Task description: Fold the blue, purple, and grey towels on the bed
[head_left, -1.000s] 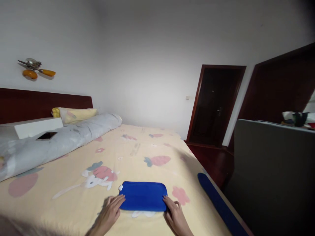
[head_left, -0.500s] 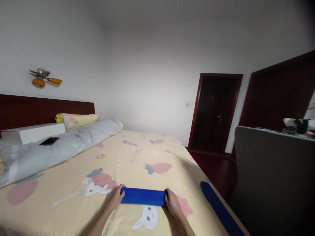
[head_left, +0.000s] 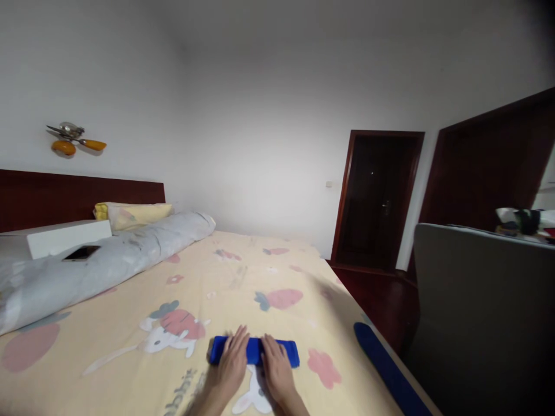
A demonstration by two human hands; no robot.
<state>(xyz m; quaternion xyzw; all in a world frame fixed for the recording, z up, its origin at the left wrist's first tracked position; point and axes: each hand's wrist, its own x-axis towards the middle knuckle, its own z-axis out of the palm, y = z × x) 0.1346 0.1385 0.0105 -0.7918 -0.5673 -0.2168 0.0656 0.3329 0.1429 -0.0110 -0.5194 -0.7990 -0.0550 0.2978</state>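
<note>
A blue folded cloth (head_left: 255, 351) lies flat on the bed, near its front. My left hand (head_left: 234, 361) rests on top of its left half, with the fingers stretched out. On its right half lies my right hand (head_left: 276, 364), fingers extended too. Both palms face down, and a strip of blue shows between them. The cloth's two ends stick out past my hands. A second, long blue piece (head_left: 385, 367) lies along the right edge of the bed, apart from my hands.
The bed sheet (head_left: 173, 283) has carrot and rabbit prints. A grey roll (head_left: 143, 249) carries a phone (head_left: 82, 252) on the left, beside a white box (head_left: 69, 237) and a yellow pillow (head_left: 141, 215). A grey panel (head_left: 481, 312) stands at the right.
My hands have let go of the two ends of the blue cloth and moved inward onto its top, with the fingers now spread flat. The view has shifted slightly.
</note>
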